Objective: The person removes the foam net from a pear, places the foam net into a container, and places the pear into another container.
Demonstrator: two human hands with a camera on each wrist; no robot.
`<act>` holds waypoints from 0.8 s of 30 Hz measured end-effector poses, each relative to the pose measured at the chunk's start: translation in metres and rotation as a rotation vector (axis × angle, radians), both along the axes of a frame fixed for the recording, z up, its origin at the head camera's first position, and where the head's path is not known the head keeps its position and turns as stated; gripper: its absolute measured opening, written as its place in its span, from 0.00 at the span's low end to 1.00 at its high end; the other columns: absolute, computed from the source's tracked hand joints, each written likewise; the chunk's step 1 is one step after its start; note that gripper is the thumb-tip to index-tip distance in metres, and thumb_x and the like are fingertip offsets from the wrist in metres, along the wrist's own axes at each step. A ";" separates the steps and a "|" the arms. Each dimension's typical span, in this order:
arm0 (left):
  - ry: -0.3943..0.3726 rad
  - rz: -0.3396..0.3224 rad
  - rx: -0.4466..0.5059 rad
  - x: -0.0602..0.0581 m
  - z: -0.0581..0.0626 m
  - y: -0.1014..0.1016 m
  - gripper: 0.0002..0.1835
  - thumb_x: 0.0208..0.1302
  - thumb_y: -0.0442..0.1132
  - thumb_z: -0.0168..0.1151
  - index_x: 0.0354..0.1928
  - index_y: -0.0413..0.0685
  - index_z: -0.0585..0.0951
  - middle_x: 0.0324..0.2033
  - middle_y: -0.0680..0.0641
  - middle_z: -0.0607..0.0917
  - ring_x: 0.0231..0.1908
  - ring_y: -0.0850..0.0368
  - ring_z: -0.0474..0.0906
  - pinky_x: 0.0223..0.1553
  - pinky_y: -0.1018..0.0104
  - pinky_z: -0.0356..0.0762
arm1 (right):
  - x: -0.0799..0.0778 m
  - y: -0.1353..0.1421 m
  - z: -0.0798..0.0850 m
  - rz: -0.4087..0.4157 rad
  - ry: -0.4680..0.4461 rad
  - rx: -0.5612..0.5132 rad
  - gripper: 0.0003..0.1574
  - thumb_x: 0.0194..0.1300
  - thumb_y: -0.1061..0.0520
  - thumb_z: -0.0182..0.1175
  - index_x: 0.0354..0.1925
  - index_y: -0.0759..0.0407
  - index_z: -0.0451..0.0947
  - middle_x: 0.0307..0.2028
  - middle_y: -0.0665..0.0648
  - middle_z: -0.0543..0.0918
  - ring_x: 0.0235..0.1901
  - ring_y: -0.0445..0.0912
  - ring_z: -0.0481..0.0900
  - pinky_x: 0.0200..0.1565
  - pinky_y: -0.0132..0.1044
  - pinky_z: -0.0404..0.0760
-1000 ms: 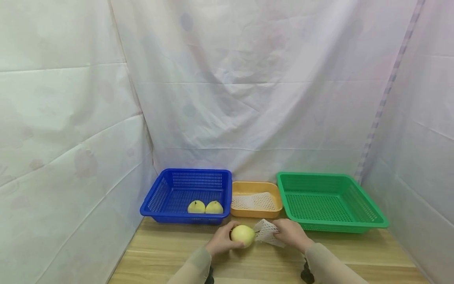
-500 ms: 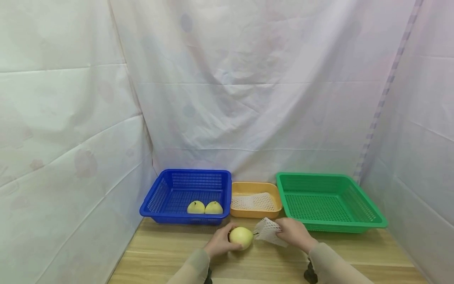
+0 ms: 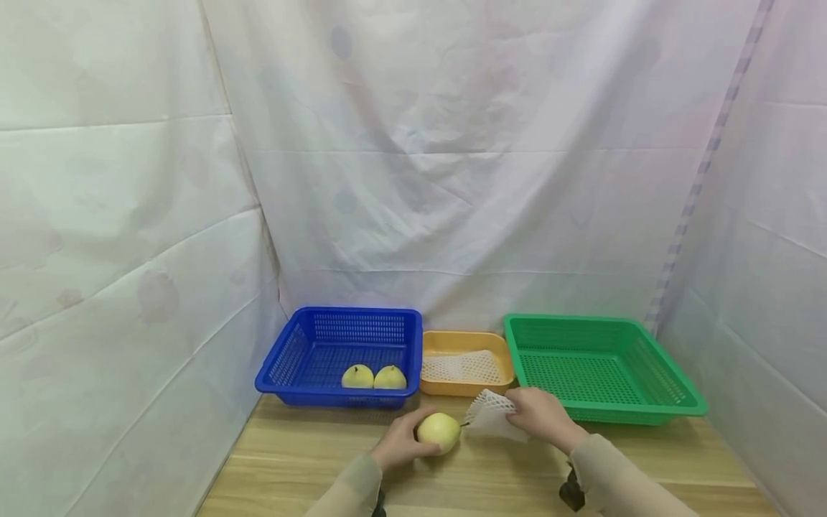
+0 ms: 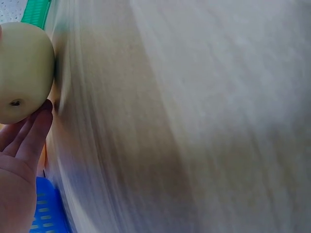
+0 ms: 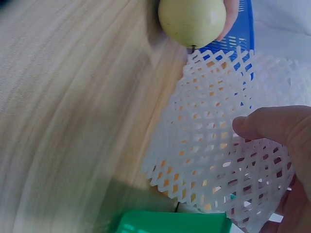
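Observation:
My left hand (image 3: 402,439) grips a pale yellow pear (image 3: 439,433) low over the wooden table, its stem pointing right. In the left wrist view the fingers curve under the pear (image 4: 26,73). My right hand (image 3: 541,416) pinches a white foam fruit net (image 3: 492,415) just right of the stem. Thumb and fingers press the net (image 5: 209,131) flat between them in the right wrist view, its open end facing the pear. The net is off the fruit and a small gap shows between them.
Behind the hands stand a blue basket (image 3: 357,311) with two pears (image 3: 373,378), a small orange tray (image 3: 466,389) with white foam netting (image 3: 461,366), and a green basket (image 3: 601,409). White cloth (image 3: 413,179) hangs around the wooden table (image 3: 478,481).
My right hand has drawn the foam net a little to the right and up, away from the pear's stem. The left hand holds the pear in nearly the same place.

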State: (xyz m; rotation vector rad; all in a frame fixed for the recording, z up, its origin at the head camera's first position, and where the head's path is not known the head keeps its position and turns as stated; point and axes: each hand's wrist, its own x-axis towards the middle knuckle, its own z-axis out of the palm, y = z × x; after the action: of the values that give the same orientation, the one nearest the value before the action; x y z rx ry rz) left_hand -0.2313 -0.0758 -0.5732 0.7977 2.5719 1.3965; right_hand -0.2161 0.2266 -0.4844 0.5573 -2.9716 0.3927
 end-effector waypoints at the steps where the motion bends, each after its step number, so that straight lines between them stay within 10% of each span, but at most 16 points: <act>1: 0.004 -0.003 0.000 0.000 0.001 0.000 0.39 0.48 0.50 0.74 0.63 0.46 0.74 0.54 0.49 0.80 0.47 0.58 0.77 0.46 0.59 0.75 | 0.000 0.000 0.001 0.004 0.008 0.008 0.20 0.54 0.57 0.68 0.20 0.48 0.65 0.15 0.42 0.61 0.18 0.37 0.56 0.20 0.32 0.58; 24: -0.014 -0.003 0.021 0.001 -0.002 0.000 0.39 0.49 0.51 0.75 0.64 0.48 0.74 0.56 0.51 0.79 0.49 0.57 0.76 0.47 0.59 0.75 | 0.002 0.002 -0.002 0.020 0.034 0.065 0.17 0.50 0.59 0.66 0.20 0.47 0.65 0.16 0.42 0.64 0.18 0.38 0.58 0.20 0.33 0.59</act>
State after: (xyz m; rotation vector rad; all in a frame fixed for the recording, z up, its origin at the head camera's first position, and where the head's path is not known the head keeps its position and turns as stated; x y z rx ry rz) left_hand -0.2305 -0.0754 -0.5754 0.7914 2.5482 1.4256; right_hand -0.2137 0.2285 -0.4864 0.5950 -2.9573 0.2868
